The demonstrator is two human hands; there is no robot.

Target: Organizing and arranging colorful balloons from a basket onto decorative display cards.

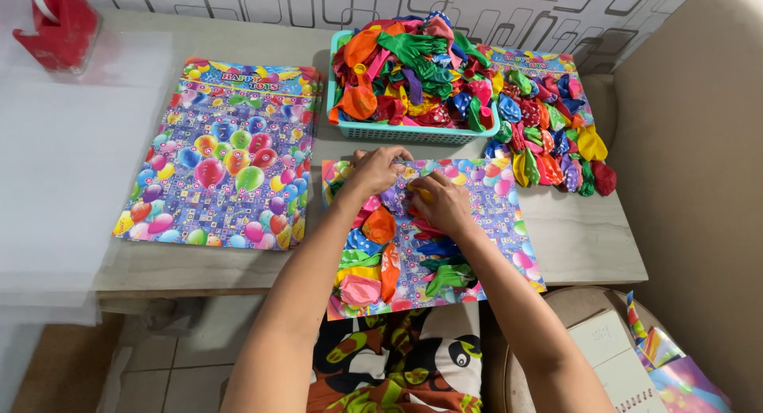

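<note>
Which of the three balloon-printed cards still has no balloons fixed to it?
The left card: its surface is bare, unlike the card under both hands and the filled one right of the basket.

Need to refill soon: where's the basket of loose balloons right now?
In the head view, the teal basket sits at the table's far edge, centre, just beyond both hands, between the blank card stack on the left and a filled balloon card on the right.
</note>
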